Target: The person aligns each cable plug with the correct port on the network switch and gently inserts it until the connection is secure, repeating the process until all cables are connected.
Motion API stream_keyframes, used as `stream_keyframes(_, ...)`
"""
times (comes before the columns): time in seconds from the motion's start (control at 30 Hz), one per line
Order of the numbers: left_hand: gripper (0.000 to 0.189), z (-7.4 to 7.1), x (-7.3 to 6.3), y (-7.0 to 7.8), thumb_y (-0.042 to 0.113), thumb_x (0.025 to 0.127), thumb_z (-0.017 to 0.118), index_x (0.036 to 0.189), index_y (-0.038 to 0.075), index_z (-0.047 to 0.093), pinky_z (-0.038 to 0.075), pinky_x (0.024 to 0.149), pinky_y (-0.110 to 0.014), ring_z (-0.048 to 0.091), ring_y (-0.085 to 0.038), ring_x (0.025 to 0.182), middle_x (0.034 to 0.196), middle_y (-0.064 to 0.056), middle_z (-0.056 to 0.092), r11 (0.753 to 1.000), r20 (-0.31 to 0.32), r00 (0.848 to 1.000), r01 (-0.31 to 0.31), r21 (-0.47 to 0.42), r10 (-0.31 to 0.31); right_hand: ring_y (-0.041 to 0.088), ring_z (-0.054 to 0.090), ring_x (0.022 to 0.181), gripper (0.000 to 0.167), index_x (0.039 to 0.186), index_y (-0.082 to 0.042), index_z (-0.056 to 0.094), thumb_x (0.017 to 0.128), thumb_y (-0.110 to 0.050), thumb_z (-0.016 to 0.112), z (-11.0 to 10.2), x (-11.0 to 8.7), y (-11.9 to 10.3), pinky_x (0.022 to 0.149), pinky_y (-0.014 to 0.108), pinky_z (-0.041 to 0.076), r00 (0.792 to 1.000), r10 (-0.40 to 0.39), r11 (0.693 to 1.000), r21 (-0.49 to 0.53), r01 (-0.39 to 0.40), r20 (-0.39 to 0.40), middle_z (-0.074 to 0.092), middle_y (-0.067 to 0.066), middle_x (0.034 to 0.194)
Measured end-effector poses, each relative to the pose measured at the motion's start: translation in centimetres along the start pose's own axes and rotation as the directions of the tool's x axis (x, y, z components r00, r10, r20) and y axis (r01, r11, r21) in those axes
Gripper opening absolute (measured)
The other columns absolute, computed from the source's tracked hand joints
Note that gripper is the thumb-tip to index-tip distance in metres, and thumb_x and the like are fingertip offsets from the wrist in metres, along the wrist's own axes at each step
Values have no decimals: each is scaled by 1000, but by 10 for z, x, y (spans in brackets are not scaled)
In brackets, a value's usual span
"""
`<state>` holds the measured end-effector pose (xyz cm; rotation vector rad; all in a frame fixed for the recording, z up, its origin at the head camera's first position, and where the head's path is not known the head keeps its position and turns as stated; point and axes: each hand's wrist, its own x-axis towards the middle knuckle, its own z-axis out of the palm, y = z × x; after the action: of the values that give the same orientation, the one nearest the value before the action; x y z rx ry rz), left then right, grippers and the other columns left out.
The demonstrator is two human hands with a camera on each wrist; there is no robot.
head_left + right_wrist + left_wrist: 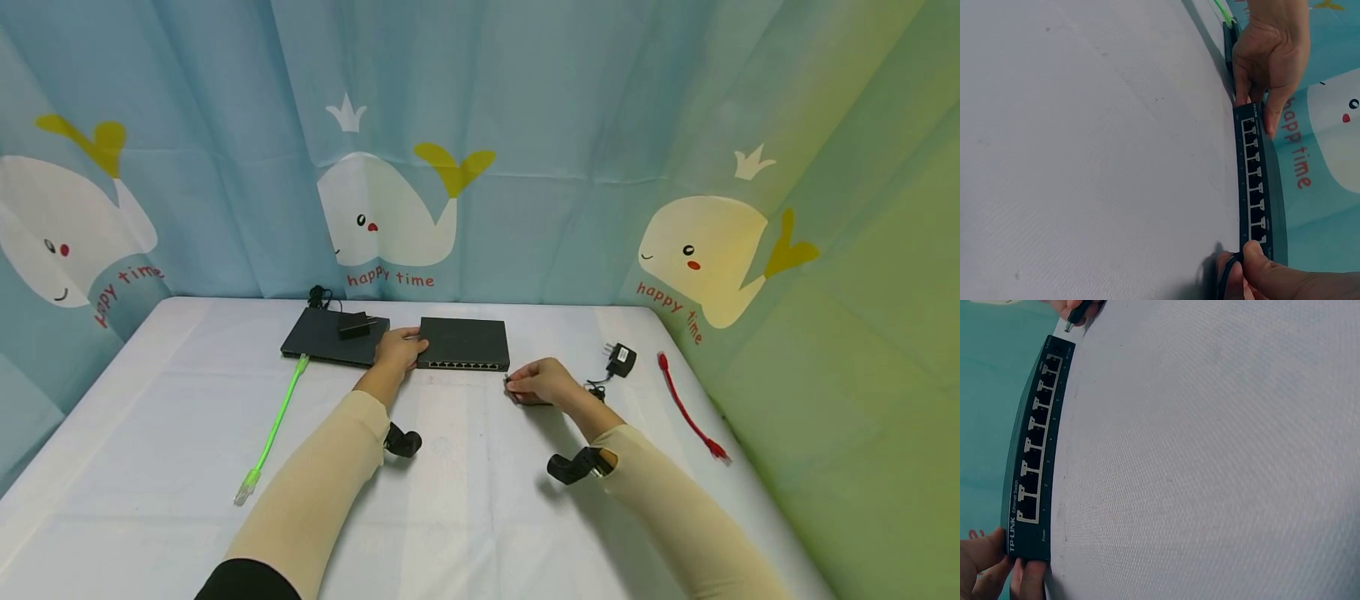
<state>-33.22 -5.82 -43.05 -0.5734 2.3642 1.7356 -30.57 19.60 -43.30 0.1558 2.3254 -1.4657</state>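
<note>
A black Ethernet switch lies at the back middle of the white table, its row of ports facing the near side. My left hand grips its left end, thumb on top and fingers at the underside in the left wrist view. By the front right corner, my right hand pinches a black power plug with a metal barrel tip. That tip points at the switch's end, a small gap apart in the left wrist view. The plug's cord runs toward the black power adapter on the right.
Left of the switch lies another flat black box with a black adapter on top. A green network cable runs from its front toward the near left. Near the right table edge lies a red network cable. A blue curtain hangs behind.
</note>
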Motion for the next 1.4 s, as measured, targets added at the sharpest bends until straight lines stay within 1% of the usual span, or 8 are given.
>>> stream_keyframes(0.17, 40, 1, 1, 1, 20, 97, 65, 136, 18, 61, 56, 81, -32, 55, -14, 78, 135, -12, 59, 1000, -5, 1000, 0, 7, 0, 3, 62, 63, 24, 109, 11, 66, 89, -2, 71, 4, 3, -1, 60, 17, 55, 999, -7, 1000, 22, 8, -35, 69, 1, 78)
stream_keyframes(0.43, 40, 2, 2, 1, 21, 97, 65, 137, 19, 61, 56, 85, -33, 59, -19, 91, 137, -12, 57, 1000, 7, 1000, -3, 5, 3, 2, 62, 60, 24, 109, 12, 66, 89, 0, 70, 5, 7, -3, 60, 16, 55, 998, 22, 994, 112, -15, -62, 67, 0, 76)
stream_keyframes(0.8, 41, 4, 4, 0, 20, 97, 65, 137, 18, 60, 57, 86, -33, 62, -22, 98, 135, -9, 60, 1000, 20, 1000, -9, -11, 9, 3, 63, 56, 20, 105, 12, 65, 89, 2, 70, 4, 10, -6, 58, 16, 56, 996, 53, 978, 204, -38, -67, 68, -1, 68)
stream_keyframes(0.9, 41, 4, 5, -1, 20, 97, 65, 137, 17, 60, 57, 87, -33, 63, -25, 105, 136, -8, 60, 1000, 26, 1000, -9, -18, 10, 5, 64, 56, 20, 102, 9, 60, 87, 4, 72, 3, 10, -6, 57, 17, 56, 994, 73, 969, 242, -51, -80, 67, 1, 69)
stream_keyframes(1.03, 41, 4, 6, -2, 21, 96, 66, 136, 17, 61, 57, 83, -30, 61, -23, 100, 138, -10, 57, 1000, 21, 1000, -20, -9, 21, 7, 65, 57, 30, 106, 6, 53, 85, 5, 73, 3, 11, -4, 56, 19, 56, 993, 74, 964, 261, -48, -89, 66, 4, 73)
stream_keyframes(1.23, 36, 5, 7, -6, 23, 96, 67, 129, 12, 66, 55, 68, -22, 65, -24, 92, 130, -12, 64, 995, -84, 992, -98, -7, 97, 9, 67, 62, 41, 125, 7, 55, 88, -2, 72, 5, 14, 2, 60, 20, 57, 997, 43, 968, 249, -26, -61, 72, 5, 81)
stream_keyframes(1.33, 34, 6, 11, -10, 22, 95, 67, 127, 9, 67, 58, 73, -27, 68, -26, 97, 121, -12, 69, 986, -141, 976, -167, -3, 165, 9, 67, 62, 42, 126, 7, 55, 89, -2, 72, 6, 16, 4, 60, 21, 57, 998, 36, 966, 258, -22, -52, 72, 5, 82)
stream_keyframes(1.4, 35, 7, 12, -13, 23, 95, 67, 127, 8, 67, 57, 83, -34, 66, -27, 103, 118, -12, 70, 980, -155, 968, -198, 20, 199, 9, 67, 62, 41, 126, 7, 56, 89, -2, 71, 6, 16, 4, 59, 20, 57, 998, 42, 964, 263, -28, -48, 72, 4, 81)
